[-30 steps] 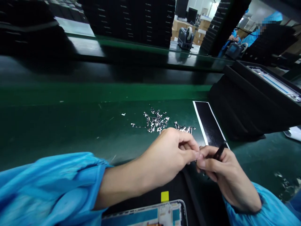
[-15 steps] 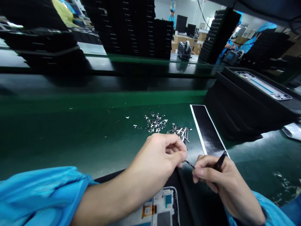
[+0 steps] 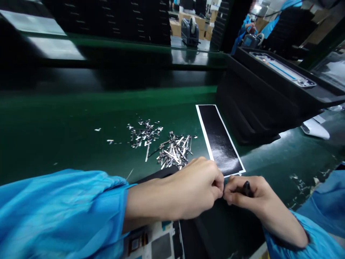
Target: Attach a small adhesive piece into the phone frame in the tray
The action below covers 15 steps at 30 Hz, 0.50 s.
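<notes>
Compared with half a second back, the left hand (image 3: 194,187) and right hand (image 3: 248,196) are now pinching together fingertip to fingertip at lower centre, closing that gap. Right fingers are gripping black tweezers (image 3: 246,188); the tiny part's hidden, metal clips (image 3: 174,151) just above.

Shiny metal clips (image 3: 174,154) on a smooth green mat (image 3: 67,140).

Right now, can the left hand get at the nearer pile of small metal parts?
Probably yes. The left hand sits just below the nearer pile of metal parts, with only bare green mat between them; its fingers are pinched against the right hand.
</notes>
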Each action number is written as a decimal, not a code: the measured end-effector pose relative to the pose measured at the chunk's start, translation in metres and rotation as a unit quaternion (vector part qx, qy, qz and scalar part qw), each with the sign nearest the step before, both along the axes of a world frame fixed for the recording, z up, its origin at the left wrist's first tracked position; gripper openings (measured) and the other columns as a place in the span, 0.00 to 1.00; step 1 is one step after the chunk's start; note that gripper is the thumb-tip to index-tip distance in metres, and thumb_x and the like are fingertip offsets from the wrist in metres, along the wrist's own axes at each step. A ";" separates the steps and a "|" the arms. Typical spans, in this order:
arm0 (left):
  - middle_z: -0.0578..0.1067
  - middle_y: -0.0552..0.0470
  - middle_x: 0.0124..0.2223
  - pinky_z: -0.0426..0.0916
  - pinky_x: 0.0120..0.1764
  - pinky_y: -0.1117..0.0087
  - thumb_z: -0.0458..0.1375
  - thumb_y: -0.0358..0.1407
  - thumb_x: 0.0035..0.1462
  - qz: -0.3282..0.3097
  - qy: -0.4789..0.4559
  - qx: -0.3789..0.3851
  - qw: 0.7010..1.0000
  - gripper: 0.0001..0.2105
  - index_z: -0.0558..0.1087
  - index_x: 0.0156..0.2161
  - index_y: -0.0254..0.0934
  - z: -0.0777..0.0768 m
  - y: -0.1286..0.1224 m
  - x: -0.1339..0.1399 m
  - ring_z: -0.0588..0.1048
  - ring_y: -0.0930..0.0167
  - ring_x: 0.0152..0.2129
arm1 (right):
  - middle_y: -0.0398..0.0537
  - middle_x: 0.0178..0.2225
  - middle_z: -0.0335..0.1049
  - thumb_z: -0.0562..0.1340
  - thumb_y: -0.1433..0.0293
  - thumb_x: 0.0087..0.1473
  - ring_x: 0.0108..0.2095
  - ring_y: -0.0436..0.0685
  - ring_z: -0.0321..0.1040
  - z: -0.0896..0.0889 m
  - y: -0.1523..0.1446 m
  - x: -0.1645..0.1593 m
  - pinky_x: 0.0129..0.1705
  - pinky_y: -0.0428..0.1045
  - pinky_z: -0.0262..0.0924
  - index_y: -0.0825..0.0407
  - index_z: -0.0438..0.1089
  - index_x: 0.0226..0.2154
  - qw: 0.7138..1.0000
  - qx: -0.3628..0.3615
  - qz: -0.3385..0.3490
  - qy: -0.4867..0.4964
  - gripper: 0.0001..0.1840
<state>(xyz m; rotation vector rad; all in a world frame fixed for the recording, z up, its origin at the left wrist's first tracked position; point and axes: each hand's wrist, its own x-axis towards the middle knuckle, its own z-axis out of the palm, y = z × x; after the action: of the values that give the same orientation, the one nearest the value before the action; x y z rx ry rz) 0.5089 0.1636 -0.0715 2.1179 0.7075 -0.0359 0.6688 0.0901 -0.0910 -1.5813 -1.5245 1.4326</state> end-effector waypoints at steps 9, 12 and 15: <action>0.66 0.55 0.23 0.53 0.22 0.71 0.49 0.26 0.46 0.071 0.055 0.039 0.995 0.09 0.59 0.18 0.35 -0.007 0.011 0.022 0.62 0.74 0.20 | 0.42 0.34 0.68 0.55 0.68 0.53 0.38 0.51 0.65 -0.003 -0.021 0.029 0.36 0.41 0.60 0.49 0.68 0.29 0.940 0.264 -0.179 -0.123 0.07; 0.60 0.56 0.17 0.49 0.17 0.72 0.50 0.24 0.43 0.081 0.086 0.008 0.993 0.11 0.56 0.15 0.34 -0.006 0.015 0.028 0.57 0.76 0.16 | 0.39 0.34 0.69 0.59 0.66 0.50 0.36 0.50 0.67 -0.007 -0.030 0.035 0.34 0.39 0.62 0.46 0.69 0.32 0.931 0.263 -0.186 -0.172 0.05; 0.55 0.57 0.15 0.47 0.16 0.72 0.50 0.23 0.41 0.097 0.114 -0.007 0.989 0.12 0.54 0.14 0.35 -0.007 0.016 0.031 0.55 0.76 0.14 | 0.38 0.33 0.70 0.61 0.64 0.47 0.33 0.49 0.68 -0.007 -0.035 0.034 0.32 0.38 0.63 0.45 0.71 0.31 0.931 0.233 -0.181 -0.214 0.06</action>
<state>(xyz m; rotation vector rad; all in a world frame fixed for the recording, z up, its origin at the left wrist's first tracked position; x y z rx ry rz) 0.5394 0.1798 -0.0789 2.0417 1.0442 -0.1787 0.7026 0.0554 -0.0976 -1.8082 -1.5422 0.4910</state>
